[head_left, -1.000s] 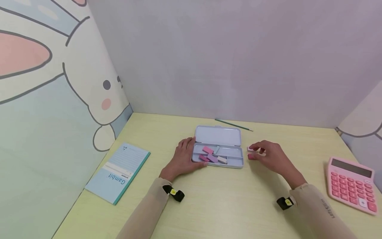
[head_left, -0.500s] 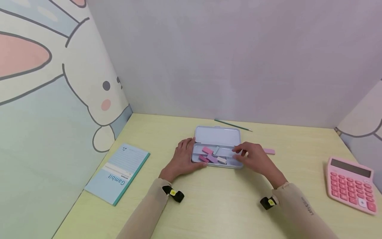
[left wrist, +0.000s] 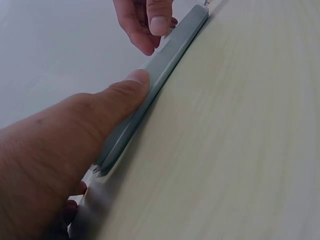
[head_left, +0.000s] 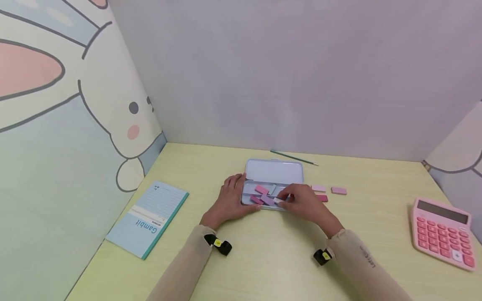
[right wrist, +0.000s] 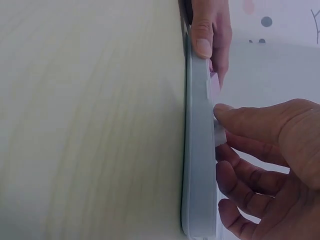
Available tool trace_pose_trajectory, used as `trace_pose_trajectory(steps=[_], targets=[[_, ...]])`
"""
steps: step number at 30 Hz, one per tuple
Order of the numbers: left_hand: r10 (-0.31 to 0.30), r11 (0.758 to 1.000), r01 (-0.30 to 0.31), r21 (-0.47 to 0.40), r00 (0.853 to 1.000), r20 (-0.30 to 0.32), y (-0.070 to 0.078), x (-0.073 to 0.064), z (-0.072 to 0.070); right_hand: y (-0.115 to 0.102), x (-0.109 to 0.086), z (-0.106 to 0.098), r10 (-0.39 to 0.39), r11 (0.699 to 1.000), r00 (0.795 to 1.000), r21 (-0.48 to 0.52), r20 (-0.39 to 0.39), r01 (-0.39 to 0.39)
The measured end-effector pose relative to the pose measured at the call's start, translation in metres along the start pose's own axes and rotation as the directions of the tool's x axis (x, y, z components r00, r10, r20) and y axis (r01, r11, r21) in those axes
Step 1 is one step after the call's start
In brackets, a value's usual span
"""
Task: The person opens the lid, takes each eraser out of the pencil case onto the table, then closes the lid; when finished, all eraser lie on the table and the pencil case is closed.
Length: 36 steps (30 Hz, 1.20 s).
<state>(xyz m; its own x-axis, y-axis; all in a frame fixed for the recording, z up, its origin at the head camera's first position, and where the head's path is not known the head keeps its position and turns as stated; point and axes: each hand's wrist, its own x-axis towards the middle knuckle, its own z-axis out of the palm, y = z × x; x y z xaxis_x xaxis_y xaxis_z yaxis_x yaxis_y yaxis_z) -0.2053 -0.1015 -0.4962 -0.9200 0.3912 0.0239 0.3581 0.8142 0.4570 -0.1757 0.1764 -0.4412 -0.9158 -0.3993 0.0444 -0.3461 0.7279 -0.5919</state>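
My right hand (head_left: 301,204) pinches the white eraser (right wrist: 220,136), likely light, by its sides. My uncurled left hand (head_left: 230,200) touches the case (head_left: 274,170)

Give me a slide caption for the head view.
Left hand against an open pale-lilac rectangular case, right hand touching a small white rectangular block inside.

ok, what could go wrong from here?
The right hand pinches the white eraser right beside the purple eraser, so lifting might drag that along.
That hand could also knock the dark pink eraser on the table.
If the left hand lifts off, the pencil case may slide.
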Motion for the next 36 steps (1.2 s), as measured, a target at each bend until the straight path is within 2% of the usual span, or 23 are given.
trace_pose_trajectory(steps=[7, 17, 25, 36], targets=[[0.001, 1.000, -0.001, -0.005, 1.000, -0.004, 0.001, 0.000, -0.001, 0.000, 0.002, 0.005, -0.014, 0.999, 1.000, -0.038, -0.013, 0.013], [-0.008, 1.000, 0.008, -0.016, 1.000, 0.009, 0.002, -0.001, -0.001, 0.001, 0.000, 0.000, 0.004, 0.999, 1.000, -0.036, -0.012, -0.005], [0.007, 1.000, -0.007, -0.015, 1.000, -0.003, 0.001, 0.001, -0.001, 0.014, -0.010, -0.010, -0.024, 0.999, 0.994, -0.037, -0.102, 0.020], [0.010, 0.999, -0.010, -0.031, 1.000, 0.001, -0.001, 0.000, -0.001, 0.040, -0.034, -0.038, 0.059, 0.996, 0.972, -0.052, -0.228, -0.072]])
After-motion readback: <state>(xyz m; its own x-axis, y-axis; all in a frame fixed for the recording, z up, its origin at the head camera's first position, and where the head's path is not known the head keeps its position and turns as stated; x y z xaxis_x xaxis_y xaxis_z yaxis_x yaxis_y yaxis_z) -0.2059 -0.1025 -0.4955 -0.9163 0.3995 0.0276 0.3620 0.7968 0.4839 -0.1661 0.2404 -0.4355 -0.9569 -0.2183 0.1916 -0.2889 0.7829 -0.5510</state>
